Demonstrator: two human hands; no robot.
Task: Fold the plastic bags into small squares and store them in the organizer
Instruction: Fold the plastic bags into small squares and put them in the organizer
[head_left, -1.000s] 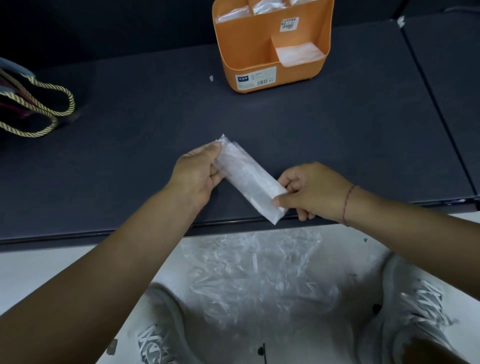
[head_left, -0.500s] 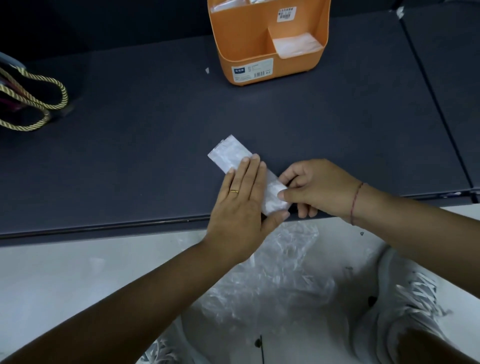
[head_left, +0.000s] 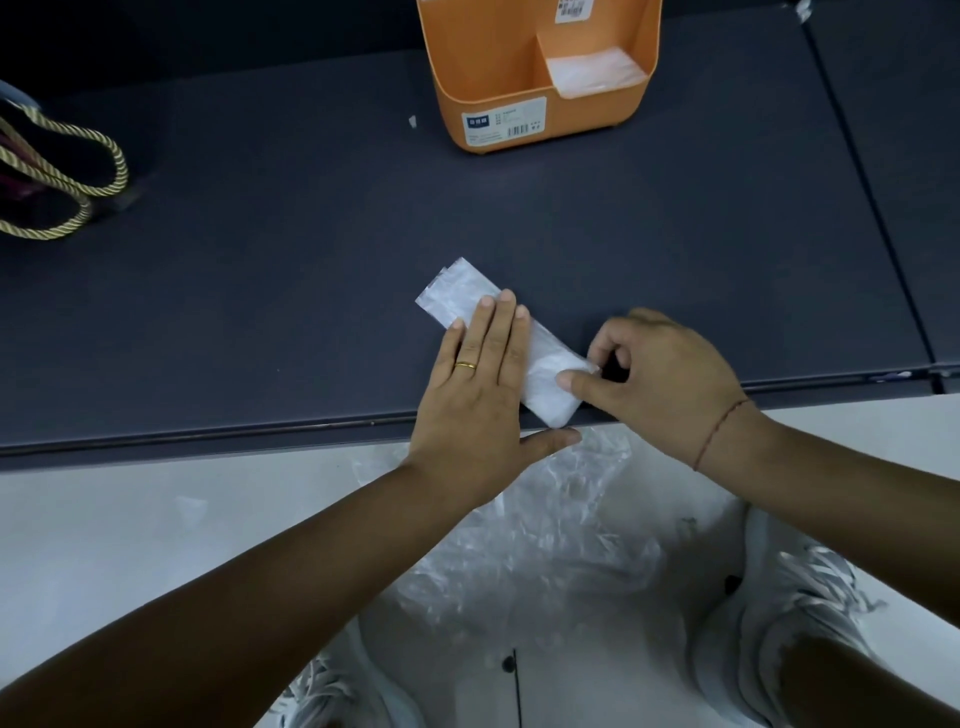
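Here, crinkly oblong plastic bag (head_left: 460, 291).

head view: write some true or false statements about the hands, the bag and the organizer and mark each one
1. The left hand lies flat on the bag. True.
2. The right hand is clear of the bag. False: it pinches the bag's near end.
3. The bag is already a small square. False: it is a long strip.
4. The organizer has clear plastic in its front compartment. True.
5. The bag lies in the organizer. False: it lies on the table, apart from the organizer.
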